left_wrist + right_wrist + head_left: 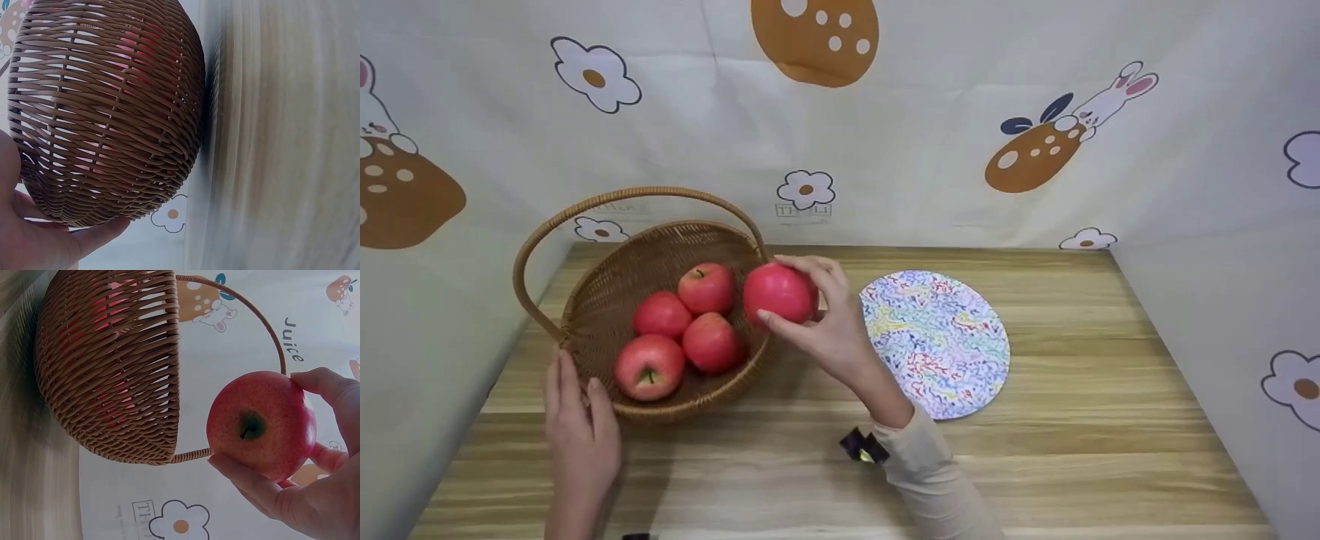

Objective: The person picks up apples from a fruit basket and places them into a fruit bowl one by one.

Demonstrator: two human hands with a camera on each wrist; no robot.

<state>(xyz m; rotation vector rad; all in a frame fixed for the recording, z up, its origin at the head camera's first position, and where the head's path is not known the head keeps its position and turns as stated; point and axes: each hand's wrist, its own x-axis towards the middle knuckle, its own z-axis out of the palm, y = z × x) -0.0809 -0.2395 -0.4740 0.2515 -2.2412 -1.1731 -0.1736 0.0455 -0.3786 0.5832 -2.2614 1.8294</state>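
Note:
A brown wicker basket with an arched handle stands on the left of the table, several red apples lying inside it. My left hand holds the basket's near left side by the foot of the handle; the left wrist view shows the thumb and fingers against the weave. Pinched between the thumb and fingers of my right hand is another red apple, raised by the basket's right rim. In the right wrist view this apple is apart from the rim, its stem end facing the camera.
To the right of the basket, a round mat with a multicoloured squiggle pattern lies flat on the wood-grain table. Patterned cloth walls with flowers and rabbits enclose the back and both sides.

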